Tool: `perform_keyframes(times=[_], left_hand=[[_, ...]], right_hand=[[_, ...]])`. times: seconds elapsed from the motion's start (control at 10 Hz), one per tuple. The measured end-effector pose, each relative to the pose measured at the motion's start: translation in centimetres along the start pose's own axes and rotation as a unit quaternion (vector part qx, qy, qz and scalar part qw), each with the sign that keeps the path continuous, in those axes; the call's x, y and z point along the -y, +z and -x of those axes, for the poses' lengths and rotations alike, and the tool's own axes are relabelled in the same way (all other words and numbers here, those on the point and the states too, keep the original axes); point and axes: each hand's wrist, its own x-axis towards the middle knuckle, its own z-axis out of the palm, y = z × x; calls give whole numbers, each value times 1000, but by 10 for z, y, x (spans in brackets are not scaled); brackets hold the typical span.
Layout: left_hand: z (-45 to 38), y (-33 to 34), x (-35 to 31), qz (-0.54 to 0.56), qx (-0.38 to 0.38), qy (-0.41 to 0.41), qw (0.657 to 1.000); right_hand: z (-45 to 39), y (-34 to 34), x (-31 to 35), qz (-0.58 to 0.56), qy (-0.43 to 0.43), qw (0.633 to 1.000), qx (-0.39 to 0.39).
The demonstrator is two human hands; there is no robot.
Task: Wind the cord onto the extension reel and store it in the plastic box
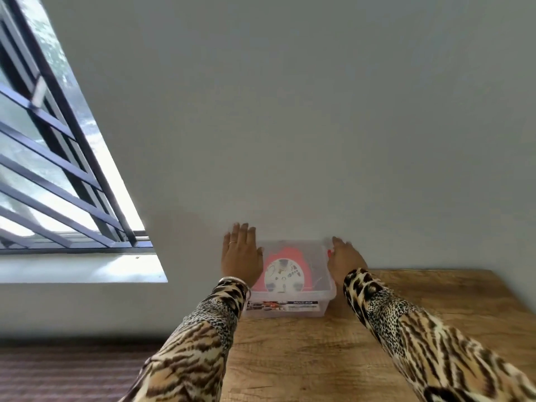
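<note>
Extension reel (285, 272), orange with a white hub, already sits inside the clear plastic box (290, 309) at the far edge of the wooden table (319, 358), close against the grey wall (290, 111); no loose cord shows outside the box, so the winding looks done and the storing step is at or near its end. Whether a lid is on the box cannot be told from this angle. The left hand (240, 256) lies flat at the box's left side, fingers straight and together, pointing toward the wall, gripping nothing. The right hand (345, 259) reaches along the box's right side with fingers extended; it is blurred, and whether its fingertips press the rim or merely hover beside it is unclear, though it does not appear to clasp anything. Judging from this, the next move calls for either steadying or nudging the box square against the wall, or simply drawing both hands away.
</note>
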Motion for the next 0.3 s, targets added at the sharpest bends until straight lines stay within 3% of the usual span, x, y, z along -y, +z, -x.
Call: perform_keyframes(times=[0.1,0.2,0.3], left_hand=[[-31,-47,-30,-34,-66,63,995],[-65,-95,-50,-51,-150,99,982],[-105,-169,-75,-71,-277,118,951]], right_hand=[[-16,-63,19,131,-111,981,-94],[-30,-122,42,165,-170,948,-213],[-37,-205,70,210,-183,887,-368]])
